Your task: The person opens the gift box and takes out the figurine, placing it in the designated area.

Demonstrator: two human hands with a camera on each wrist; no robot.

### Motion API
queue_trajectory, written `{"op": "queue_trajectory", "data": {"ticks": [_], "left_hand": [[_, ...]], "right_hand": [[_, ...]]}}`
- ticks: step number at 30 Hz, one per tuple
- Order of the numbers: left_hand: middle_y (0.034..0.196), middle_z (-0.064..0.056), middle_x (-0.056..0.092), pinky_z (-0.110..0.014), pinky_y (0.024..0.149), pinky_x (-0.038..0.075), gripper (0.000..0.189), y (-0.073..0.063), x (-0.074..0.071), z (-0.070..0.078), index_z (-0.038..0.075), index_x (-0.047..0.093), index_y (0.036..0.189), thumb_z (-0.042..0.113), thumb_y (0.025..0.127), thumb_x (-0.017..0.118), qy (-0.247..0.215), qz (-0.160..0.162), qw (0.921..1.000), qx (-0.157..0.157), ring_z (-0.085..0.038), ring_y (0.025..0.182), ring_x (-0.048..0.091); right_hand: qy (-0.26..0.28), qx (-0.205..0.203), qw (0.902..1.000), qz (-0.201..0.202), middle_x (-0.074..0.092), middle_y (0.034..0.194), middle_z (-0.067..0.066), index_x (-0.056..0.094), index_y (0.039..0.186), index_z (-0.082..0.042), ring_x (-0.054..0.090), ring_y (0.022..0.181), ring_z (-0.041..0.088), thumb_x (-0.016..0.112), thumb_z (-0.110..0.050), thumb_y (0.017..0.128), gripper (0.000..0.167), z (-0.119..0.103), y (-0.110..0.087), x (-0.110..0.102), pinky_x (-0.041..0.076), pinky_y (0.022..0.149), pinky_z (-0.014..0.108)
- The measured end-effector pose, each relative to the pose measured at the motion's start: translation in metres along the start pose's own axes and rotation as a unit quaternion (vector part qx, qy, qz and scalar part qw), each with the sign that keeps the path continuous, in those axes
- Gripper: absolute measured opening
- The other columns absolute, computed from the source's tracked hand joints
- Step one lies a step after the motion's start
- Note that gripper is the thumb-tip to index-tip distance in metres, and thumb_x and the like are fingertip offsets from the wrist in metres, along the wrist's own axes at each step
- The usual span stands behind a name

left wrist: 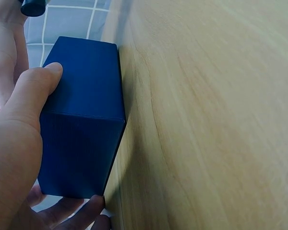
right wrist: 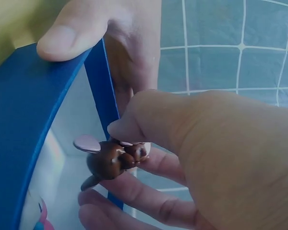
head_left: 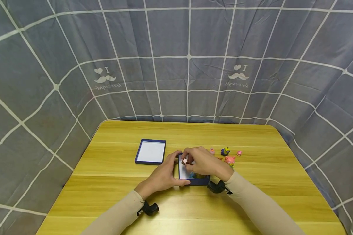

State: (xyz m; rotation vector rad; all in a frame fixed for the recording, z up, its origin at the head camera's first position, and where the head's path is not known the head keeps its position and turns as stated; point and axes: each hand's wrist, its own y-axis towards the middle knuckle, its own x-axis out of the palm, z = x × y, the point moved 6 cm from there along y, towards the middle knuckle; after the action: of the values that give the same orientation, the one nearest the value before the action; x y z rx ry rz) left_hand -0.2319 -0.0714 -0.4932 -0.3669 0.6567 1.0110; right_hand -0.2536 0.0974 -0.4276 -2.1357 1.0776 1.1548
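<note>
An open dark blue box [head_left: 199, 182] with a white inside stands on the table. My left hand [head_left: 161, 176] grips it from the left, thumb against the near wall and fingers around the far corner. My right hand [head_left: 204, 160] is over the box opening. Between its thumb and fingers it pinches a small brown animal figurine [right wrist: 105, 160] with pinkish ears. A light blue thing [head_left: 192, 175] lies inside the box, and the right wrist view shows a pink and blue bit [right wrist: 44, 218] there. The right hand hides part of the inside.
The shallow blue lid [head_left: 150, 151], white inside, lies to the left of the box. Several toy figurines stand to the right, among them a pink one [head_left: 230, 159], a blue and yellow one [head_left: 225, 151] and a tiny pink one [head_left: 239, 153]. Grey gridded cloth [head_left: 170, 75] hangs behind the table.
</note>
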Motion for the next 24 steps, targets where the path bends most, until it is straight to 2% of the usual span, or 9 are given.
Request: {"op": "queue_trajectory", "data": {"ticks": [10,19,24], "left_hand": [[0.178,-0.016,0.048,-0.054,0.117,0.059,0.126,0.000,0.001,0.000,0.011,0.026,0.184,0.061,0.093,0.097,0.002,-0.001,1.0000,0.001,-0.028,0.145,0.068],[0.177,-0.015,0.049,-0.055,0.118,0.058,0.124,0.001,0.000,0.001,0.016,0.027,0.184,0.061,0.092,0.098,0.007,0.002,1.0000,-0.001,-0.027,0.143,0.068],[0.179,-0.016,0.048,-0.056,0.122,0.056,0.125,0.001,0.000,0.002,0.014,0.028,0.184,0.059,0.091,0.099,0.007,0.002,1.0000,-0.006,-0.030,0.146,0.066]], "right_hand": [[0.010,-0.014,0.9995,0.026,0.077,0.099,0.002,0.079,0.131,-0.008,0.063,0.077,0.005,0.085,-0.011,0.105,0.027,-0.005,-0.009,-0.009,0.055,0.068,0.022],[-0.011,-0.027,0.9979,0.058,0.077,0.102,0.002,0.081,0.136,-0.008,0.062,0.080,0.003,0.086,-0.012,0.107,0.030,-0.004,-0.018,-0.017,0.053,0.069,0.021],[0.014,-0.023,0.9968,0.076,0.078,0.102,0.003,0.081,0.133,-0.005,0.064,0.078,0.003,0.087,-0.009,0.106,0.029,-0.004,-0.023,-0.021,0.055,0.067,0.021]]}}
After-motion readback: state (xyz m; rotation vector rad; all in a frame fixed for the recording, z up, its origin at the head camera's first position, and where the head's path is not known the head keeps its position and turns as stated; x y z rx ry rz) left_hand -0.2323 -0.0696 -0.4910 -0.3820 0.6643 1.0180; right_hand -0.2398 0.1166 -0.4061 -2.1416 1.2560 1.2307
